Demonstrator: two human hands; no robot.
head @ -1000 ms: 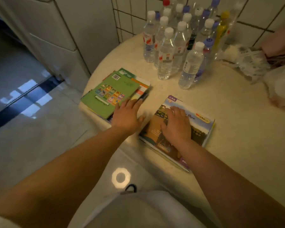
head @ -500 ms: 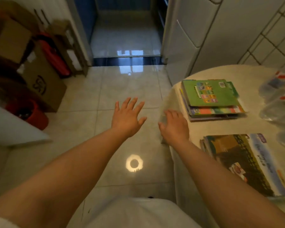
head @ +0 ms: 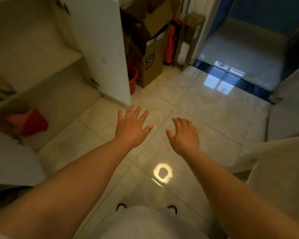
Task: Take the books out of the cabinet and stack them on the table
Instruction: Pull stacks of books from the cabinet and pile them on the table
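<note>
— So where are the books now?
— A dim, blurred stack (head: 0, 91) lies on the open white cabinet's (head: 41, 69) middle shelf, at its left edge.
— And the hands?
— Left hand (head: 132, 127) and right hand (head: 184, 135) hover apart and empty, fingers spread, right of the cabinet's door (head: 102, 49), likely readying to reach in.

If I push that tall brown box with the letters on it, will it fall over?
The box is tall and narrow, so it could tip. Its flaps are open, so maybe it is part empty and light. The clutter behind might prop it.
</note>
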